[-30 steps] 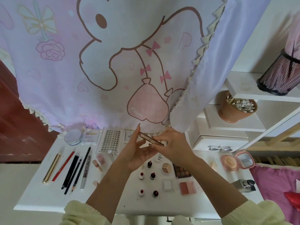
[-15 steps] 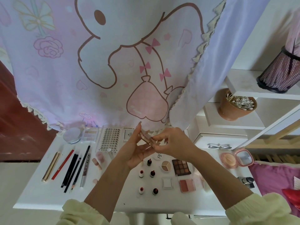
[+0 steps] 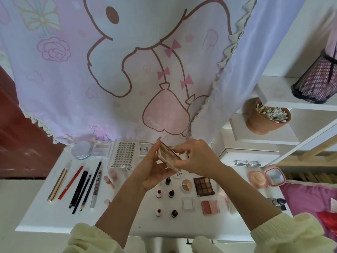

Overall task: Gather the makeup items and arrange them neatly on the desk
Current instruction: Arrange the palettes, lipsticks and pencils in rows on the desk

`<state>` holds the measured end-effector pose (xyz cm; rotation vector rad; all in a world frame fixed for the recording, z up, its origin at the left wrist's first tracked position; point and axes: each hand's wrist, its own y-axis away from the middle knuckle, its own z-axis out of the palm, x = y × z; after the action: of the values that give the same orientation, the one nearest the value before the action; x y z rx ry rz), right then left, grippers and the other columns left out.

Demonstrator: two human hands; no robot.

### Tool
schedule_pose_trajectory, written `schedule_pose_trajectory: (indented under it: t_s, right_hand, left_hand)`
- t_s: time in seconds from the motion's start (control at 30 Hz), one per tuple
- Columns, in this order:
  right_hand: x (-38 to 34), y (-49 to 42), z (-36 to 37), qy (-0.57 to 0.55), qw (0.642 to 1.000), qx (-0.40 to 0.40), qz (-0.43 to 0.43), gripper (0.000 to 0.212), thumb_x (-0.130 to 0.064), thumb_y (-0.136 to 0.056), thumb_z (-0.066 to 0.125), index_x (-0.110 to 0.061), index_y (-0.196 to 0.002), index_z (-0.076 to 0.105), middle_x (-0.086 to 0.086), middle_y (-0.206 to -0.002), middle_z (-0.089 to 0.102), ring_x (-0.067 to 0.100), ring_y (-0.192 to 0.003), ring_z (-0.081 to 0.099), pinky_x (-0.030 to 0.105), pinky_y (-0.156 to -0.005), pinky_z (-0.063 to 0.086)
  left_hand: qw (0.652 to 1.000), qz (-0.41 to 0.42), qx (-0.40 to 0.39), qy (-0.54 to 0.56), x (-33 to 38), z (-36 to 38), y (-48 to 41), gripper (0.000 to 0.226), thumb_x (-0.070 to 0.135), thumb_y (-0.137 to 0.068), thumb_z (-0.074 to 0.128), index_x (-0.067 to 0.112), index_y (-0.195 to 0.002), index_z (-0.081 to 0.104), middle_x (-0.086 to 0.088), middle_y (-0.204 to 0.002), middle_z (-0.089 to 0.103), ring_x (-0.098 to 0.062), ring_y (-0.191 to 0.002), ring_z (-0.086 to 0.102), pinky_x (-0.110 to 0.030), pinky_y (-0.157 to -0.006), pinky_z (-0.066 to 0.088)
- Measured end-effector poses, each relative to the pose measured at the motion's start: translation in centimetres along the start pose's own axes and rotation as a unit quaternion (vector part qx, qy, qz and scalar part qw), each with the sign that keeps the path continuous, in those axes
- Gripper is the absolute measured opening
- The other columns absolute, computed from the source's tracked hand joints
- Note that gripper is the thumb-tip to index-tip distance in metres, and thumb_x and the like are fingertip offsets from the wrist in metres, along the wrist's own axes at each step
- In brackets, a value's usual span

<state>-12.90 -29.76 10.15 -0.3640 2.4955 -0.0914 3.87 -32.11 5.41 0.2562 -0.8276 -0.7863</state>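
- Turned since a second ago: compact (image 3: 166, 156), from nearly edge-on to tilted, so its broad pale face now shows.
- Location: held in the air over the white tabletop (image 3: 54, 216), up and to the left of the brown palette (image 3: 203, 186) and well clear of it.
- Left hand (image 3: 153, 172): fingers straight, laid along the compact's back as a support; the thumb is hidden.
- Right hand (image 3: 197, 157): fingertips curled, pinching the compact's edge on the side nearer the brown palette.
- Handling, as judged: a thin, stiff, light case. The glossy rose-gold shell is probably slippery, and any pressed powder inside would be fragile. Best held by the two long edges and set down flat.
- Materials nearby: a square, clear-cased blush pan (image 3: 210, 207) just below the brown palette. Slim, round pencils (image 3: 82, 190) lie in a row far to its left.
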Motion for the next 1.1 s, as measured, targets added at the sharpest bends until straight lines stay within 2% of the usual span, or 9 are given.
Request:
schedule_pose_trajectory:
  t_s: [0.13,0.23,0.3,0.37,0.5,0.6,0.8,0.93,1.1]
  right_hand:
    - [1.0,-0.4,-0.7,-0.086,0.994,0.02,0.059,0.015,-0.027,-0.087,0.067,-0.017,-0.087,0.078,-0.009,-0.068,0.07,0.006,-0.06,0.059,0.022,-0.062,0.048]
    - [2.4,-1.2,-0.7,-0.082,0.991,-0.002,0.108,0.031,-0.028,-0.093,0.06,-0.005,-0.074,0.07,0.008,-0.056,0.057,0.013,-0.051,0.046,0.031,-0.056,0.042]
    - [3.4,-1.9,-0.6,-0.083,0.986,-0.016,0.142,0.031,-0.027,-0.095,0.059,-0.004,-0.077,0.07,0.009,-0.063,0.064,0.02,-0.056,0.057,0.037,-0.06,0.049]
    - [4.3,-2.6,-0.7,-0.118,0.978,-0.006,0.173,0.024,-0.023,-0.095,0.059,-0.005,-0.087,0.073,0.005,-0.075,0.072,0.014,-0.069,0.069,0.036,-0.071,0.058]
    - [5.6,-4.2,-0.5,-0.188,0.952,0.028,0.241,0.017,-0.018,-0.094,0.061,-0.007,-0.088,0.071,0.003,-0.079,0.074,0.015,-0.071,0.072,0.027,-0.065,0.059]
    - [7.0,-5.5,0.5,-0.232,0.924,0.044,0.302,0.019,-0.015,-0.095,0.06,0.0,-0.086,0.069,0.012,-0.078,0.074,0.022,-0.068,0.072,0.027,-0.06,0.06]
    - [10.2,-6.1,5.0,-0.253,0.887,0.038,0.384,0.02,-0.009,-0.096,0.05,0.002,-0.088,0.065,0.02,-0.09,0.071,0.029,-0.078,0.071,0.036,-0.069,0.061]
    - [12.4,-5.2,8.7,-0.217,0.889,0.024,0.403,0.027,-0.012,-0.093,0.046,0.011,-0.089,0.06,0.03,-0.088,0.067,0.036,-0.073,0.067,0.054,-0.073,0.056]
    - [14.2,-5.0,10.4,-0.204,0.882,0.031,0.423,0.03,-0.013,-0.093,0.046,0.011,-0.081,0.059,0.03,-0.086,0.067,0.024,-0.066,0.057,0.051,-0.07,0.054]
  left_hand:
    - [0.998,-0.048,-0.033,0.0,0.1,-0.2,-0.3,0.063,0.055,-0.089,0.054,0.005,-0.128,0.058,-0.024,-0.125,0.06,-0.035,-0.106,0.061,-0.048,-0.092,0.051]
    - [0.996,-0.086,-0.034,-0.016,0.8,-0.3,-0.9,0.067,0.057,-0.089,0.052,0.003,-0.127,0.057,-0.03,-0.128,0.057,-0.038,-0.106,0.061,-0.047,-0.094,0.049]
    - [0.994,-0.098,-0.026,-0.034,1.5,-0.3,-1.6,0.065,0.056,-0.09,0.05,0.003,-0.128,0.057,-0.031,-0.127,0.057,-0.043,-0.109,0.06,-0.05,-0.096,0.047]
    - [0.994,-0.1,-0.009,-0.046,2.4,-0.4,-2.7,0.06,0.055,-0.093,0.045,0.007,-0.128,0.058,-0.029,-0.126,0.058,-0.048,-0.113,0.058,-0.053,-0.091,0.049]
    - [0.993,-0.087,0.044,-0.07,4.3,-0.3,-5.2,0.053,0.05,-0.098,0.036,0.008,-0.119,0.061,-0.024,-0.117,0.064,-0.045,-0.105,0.062,-0.052,-0.081,0.054]
    - [0.985,-0.062,0.119,-0.108,5.4,-0.1,-7.0,0.04,0.042,-0.098,0.045,0.006,-0.105,0.06,-0.019,-0.101,0.061,-0.036,-0.09,0.061,-0.048,-0.072,0.056]
    - [0.961,-0.078,0.221,-0.144,3.2,-1.7,-10.5,0.032,0.036,-0.094,0.055,0.008,-0.109,0.058,-0.013,-0.092,0.059,-0.026,-0.082,0.057,-0.046,-0.091,0.045]
    - [0.95,-0.099,0.233,-0.185,0.9,-3.3,-12.7,0.044,0.038,-0.09,0.059,0.01,-0.125,0.057,-0.013,-0.109,0.06,-0.024,-0.089,0.057,-0.041,-0.088,0.042]
    - [0.936,-0.112,0.246,-0.224,-0.5,-4.3,-15.1,0.056,0.045,-0.087,0.062,0.015,-0.133,0.051,-0.012,-0.136,0.051,-0.029,-0.122,0.049,-0.041,-0.092,0.041]
